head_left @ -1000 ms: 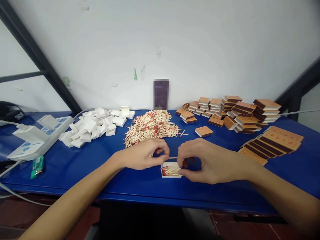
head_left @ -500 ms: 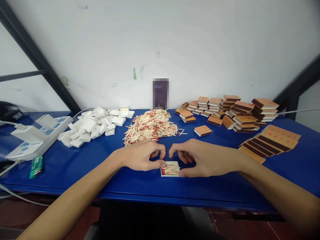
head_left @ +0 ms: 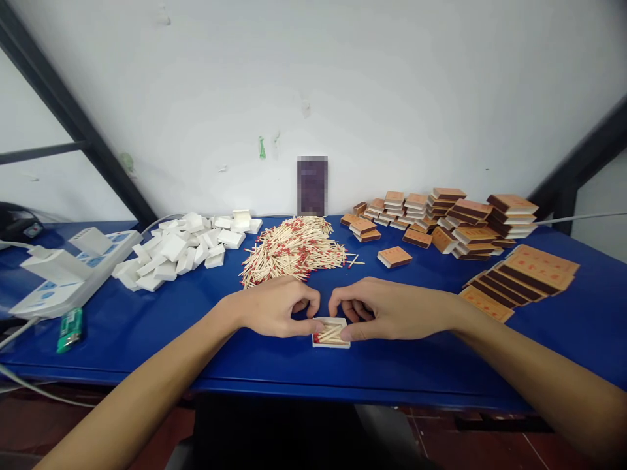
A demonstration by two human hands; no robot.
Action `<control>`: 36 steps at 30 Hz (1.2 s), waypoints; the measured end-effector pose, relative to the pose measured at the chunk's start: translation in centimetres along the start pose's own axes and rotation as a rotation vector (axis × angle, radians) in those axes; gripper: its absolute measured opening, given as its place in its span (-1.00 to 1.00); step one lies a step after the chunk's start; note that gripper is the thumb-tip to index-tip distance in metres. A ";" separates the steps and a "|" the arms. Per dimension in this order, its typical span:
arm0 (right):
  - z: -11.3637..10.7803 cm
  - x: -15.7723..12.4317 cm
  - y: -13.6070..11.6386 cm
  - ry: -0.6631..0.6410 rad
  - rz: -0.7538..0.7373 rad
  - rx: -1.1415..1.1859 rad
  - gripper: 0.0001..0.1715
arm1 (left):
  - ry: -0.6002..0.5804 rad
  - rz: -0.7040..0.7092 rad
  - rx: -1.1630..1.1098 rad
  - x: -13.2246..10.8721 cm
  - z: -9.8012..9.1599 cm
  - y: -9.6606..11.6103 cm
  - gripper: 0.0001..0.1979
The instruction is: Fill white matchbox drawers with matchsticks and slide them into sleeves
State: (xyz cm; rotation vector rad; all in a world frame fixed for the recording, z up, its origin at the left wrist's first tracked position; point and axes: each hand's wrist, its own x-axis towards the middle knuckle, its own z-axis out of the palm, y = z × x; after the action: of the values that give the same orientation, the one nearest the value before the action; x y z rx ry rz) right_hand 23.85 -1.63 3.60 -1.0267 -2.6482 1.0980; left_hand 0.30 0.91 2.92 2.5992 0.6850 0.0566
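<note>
**Tray of matches held between both hands**

Your left hand (head_left: pixel 274 308) and right hand (head_left: pixel 392 310) met over a small white tray (head_left: pixel 333 344) near the front edge of the blue table (head_left: pixel 147 326). Both hands were curled narrow. Each thumb pressed on the short end of the tray on its own side, and the forefingers hooked over the far rim. The tray lay flat between the two hands, touching both. Red-tipped matches (head_left: pixel 329 333) lay inside, heads toward your left hand, a few sticks askew.

Judged step: filling, with the sticks being settled and levelled in the tray. As I read it, the next move called for a cover. The nearest was the single orange box (head_left: pixel 394 256) beyond your right hand. Stacked orange boxes (head_left: pixel 465 222) sat farther out, and flat sleeves (head_left: pixel 519 277) lay off your right wrist. One hand would need to pin the tray while the other let go. The crooked sticks would need laying flat first, or they'd likely catch.

The loose match heap (head_left: pixel 294 248) lay just past your left knuckles, with the white tray pile (head_left: pixel 181 251) farther left.

Hard to make out:
- Fingertips were tucked under the knuckles, so I couldn't tell whether either hand also pinched a loose stick.
- How full the tray was, since the thumbs covered its ends.
- Whether the single orange box held anything.
- The dark object (head_left: pixel 312 186) at the wall, which was blurred.
- Both forearms were cut off at the frame's bottom.
</note>
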 end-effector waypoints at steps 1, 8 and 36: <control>0.0 0.0 0.0 -0.003 0.001 0.014 -0.59 | 0.003 -0.002 0.003 0.0 0.0 0.0 -0.69; -0.1 0.1 0.0 -0.011 -0.005 0.036 -0.64 | 0.008 -0.041 0.008 0.2 0.4 -0.1 -0.58; 0.6 0.6 0.5 0.097 -0.086 -0.035 -0.55 | 0.170 0.137 0.051 0.3 1.1 0.2 -0.67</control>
State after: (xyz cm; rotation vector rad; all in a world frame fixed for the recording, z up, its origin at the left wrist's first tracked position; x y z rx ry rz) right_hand 23.48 -1.41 2.71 -0.9377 -2.6165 0.9631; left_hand 0.83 0.48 2.04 2.7097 0.5718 0.3091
